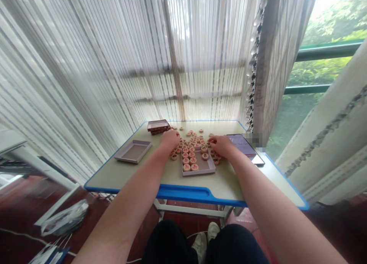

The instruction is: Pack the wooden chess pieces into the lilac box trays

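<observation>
A loose pile of round wooden Chinese chess pieces (189, 142) covers the middle of the table. Before it lies a shallow tray (204, 172) with two columns of red-marked pieces (193, 161) on its left side and two dark-marked pieces (204, 156) at its upper right. My left hand (171, 138) is at the pile's left edge, fingers curled together; what they hold is hidden. At the pile's right edge, my right hand (220, 144) has thumb and fingers bent in around a chess piece (209, 144).
An upturned shallow lid or tray (133, 162) lies on the left of the table. Brown patterned boxes (158, 125) are stacked behind it. A tablet (243, 147) lies to the right, partly under my right forearm. The blue table edge (183, 192) runs along the front.
</observation>
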A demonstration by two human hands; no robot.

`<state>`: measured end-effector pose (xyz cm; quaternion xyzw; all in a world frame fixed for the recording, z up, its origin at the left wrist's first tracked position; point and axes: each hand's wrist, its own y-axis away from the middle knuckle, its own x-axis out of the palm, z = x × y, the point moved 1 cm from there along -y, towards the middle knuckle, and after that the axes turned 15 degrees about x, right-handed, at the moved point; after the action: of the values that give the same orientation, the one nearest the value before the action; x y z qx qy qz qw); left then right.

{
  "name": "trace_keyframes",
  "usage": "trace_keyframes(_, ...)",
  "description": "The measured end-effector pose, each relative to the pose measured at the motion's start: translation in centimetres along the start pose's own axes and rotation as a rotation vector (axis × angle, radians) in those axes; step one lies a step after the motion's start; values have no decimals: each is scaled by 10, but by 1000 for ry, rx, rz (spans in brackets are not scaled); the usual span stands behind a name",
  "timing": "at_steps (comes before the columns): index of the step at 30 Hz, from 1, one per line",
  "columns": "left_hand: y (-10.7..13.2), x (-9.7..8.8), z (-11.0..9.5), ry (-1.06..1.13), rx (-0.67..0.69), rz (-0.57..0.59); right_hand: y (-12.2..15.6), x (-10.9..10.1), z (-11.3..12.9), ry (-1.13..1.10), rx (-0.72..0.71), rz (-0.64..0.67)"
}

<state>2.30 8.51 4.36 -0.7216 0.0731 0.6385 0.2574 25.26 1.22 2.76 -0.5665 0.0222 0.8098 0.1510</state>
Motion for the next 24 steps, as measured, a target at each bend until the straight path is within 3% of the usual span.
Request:
trace_keyframes(6,0,1,0,-1,-3,-5,-3,4,3,74,-115,-4)
trace_keyframes(13,0,3,-1,6,15,-4,-4,-1,2,49,1,-74)
trace_keyframes(16,-1,3,0,12,46,-7,2,-7,0,-32,-14,-89)
trace_keyframes(24,1,2,-1,17,54,-16,36,-28,11,-54,-180,78)
